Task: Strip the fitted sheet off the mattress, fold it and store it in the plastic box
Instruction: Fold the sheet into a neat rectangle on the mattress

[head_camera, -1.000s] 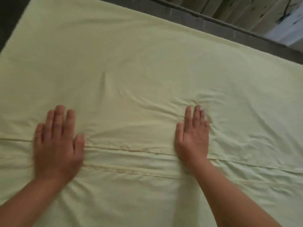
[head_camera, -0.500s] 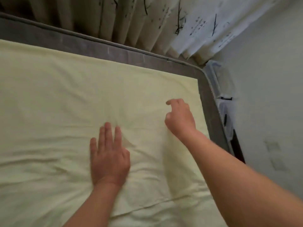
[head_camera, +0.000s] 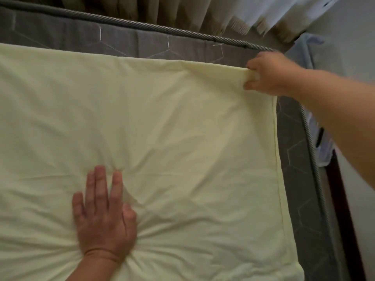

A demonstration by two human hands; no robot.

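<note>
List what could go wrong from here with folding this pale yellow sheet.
The right hand pinches only the far corner of the pale yellow fabric sheet; pulling may drag the layers askew. Creases radiate from the flat left hand; folding now would likely trap them. The sheet's right edge lies near the side of the grey quilted mattress and could slide off.

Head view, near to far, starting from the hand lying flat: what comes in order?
left hand → sheet → bare mattress → corded piping → curtain
</note>
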